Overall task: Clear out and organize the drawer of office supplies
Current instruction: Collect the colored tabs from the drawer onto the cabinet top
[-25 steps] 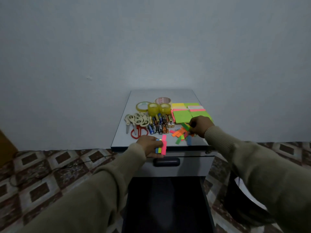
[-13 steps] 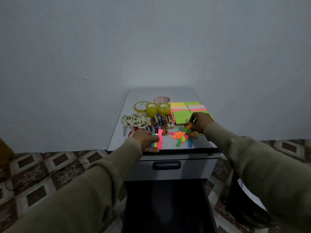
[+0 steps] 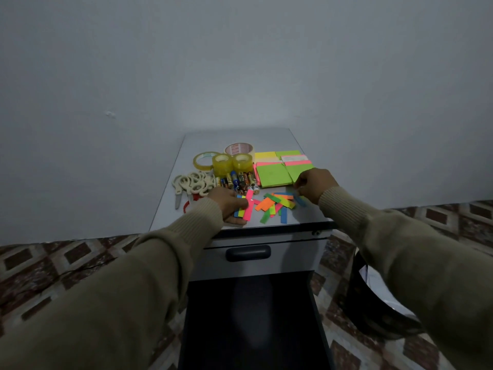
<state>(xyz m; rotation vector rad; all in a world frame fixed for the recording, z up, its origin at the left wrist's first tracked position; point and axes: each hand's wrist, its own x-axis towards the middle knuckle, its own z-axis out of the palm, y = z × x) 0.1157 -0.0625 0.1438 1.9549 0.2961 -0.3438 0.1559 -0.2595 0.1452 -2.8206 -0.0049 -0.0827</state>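
Drawer [image 3: 256, 324] emptied; my left hand [image 3: 230, 205] grips sorted flags [image 3: 244, 208], right hand [image 3: 314, 184] pinches among loose flags [image 3: 277, 205].

Dim, cool light; dark vignetted corners; wide-angle bending at edges.

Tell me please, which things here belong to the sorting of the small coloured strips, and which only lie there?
In use:
left hand, holding gathered strips
right hand, at the loose strips

Only lying there:
tape rolls
batteries
scissors
sticky note pads
open drawer
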